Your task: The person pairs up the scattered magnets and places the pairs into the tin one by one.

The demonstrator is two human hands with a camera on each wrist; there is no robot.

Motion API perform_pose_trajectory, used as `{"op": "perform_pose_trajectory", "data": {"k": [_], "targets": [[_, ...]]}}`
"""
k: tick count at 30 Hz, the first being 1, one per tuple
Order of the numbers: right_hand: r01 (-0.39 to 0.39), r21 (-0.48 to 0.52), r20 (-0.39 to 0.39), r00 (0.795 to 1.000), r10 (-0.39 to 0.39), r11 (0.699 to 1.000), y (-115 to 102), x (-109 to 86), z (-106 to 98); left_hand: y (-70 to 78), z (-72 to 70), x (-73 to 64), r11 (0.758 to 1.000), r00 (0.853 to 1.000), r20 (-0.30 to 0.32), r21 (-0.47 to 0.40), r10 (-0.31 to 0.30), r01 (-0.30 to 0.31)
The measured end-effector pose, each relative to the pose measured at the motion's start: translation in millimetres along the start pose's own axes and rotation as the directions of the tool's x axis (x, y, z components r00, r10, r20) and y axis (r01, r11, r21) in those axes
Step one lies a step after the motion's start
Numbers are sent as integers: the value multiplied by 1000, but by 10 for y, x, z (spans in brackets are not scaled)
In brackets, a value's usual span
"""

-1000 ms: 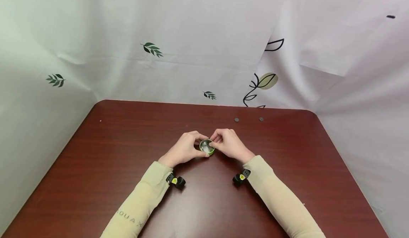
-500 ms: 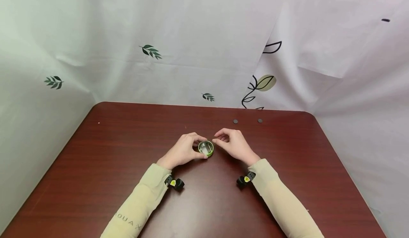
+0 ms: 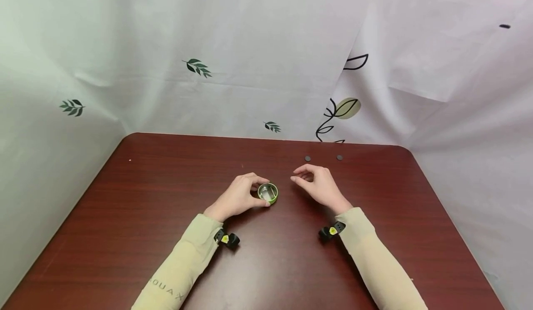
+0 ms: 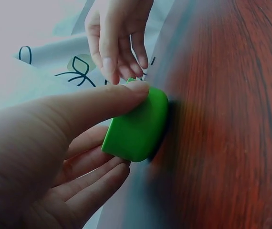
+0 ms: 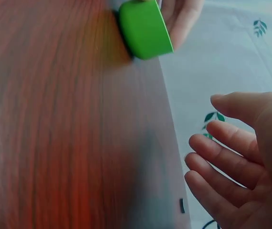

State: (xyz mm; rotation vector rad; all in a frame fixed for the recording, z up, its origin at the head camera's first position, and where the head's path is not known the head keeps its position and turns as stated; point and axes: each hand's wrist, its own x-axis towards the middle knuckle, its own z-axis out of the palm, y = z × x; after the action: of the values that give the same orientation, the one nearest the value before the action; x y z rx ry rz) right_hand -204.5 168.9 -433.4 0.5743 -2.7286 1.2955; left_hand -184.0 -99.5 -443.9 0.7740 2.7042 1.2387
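Since the earlier frame, the right hand [image 3: 318, 185] has drawn back from the green cup [image 3: 273, 201] toward the right, its fingers relaxed and parted from the thumb. With thumb and fingers, the left hand [image 3: 237, 195] pinches the cup, which faces upward on or just above the middle of the surface [image 3: 187, 171], nearer the viewer than two small dark discs [image 3: 307, 158].

A: Container [image 3: 272, 200] posn?
B: On tbl [image 3: 125, 231], btwn L hand [image 3: 238, 196] (touching) and R hand [image 3: 321, 187] (apart, to rt).
A: Disc 1 [image 3: 307, 158], disc 2 [image 3: 339, 158]?
B: Both on tbl nr far edge, beyond R hand; disc 2 rt of disc 1. Cloth [image 3: 258, 32] behind tbl.
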Motion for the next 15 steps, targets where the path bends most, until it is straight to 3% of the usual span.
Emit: {"op": "perform_pose_trajectory", "data": {"k": [7, 15], "targets": [[-50, -30, -46, 998, 48, 998, 98, -29, -178, -9, -38, -11, 999, 1000, -10, 46, 7, -6], [-74, -58, -112, 991, 67, 996, 198, -71, -426, 124, -124, 40, 998, 999, -47, 65, 16, -13]]}}
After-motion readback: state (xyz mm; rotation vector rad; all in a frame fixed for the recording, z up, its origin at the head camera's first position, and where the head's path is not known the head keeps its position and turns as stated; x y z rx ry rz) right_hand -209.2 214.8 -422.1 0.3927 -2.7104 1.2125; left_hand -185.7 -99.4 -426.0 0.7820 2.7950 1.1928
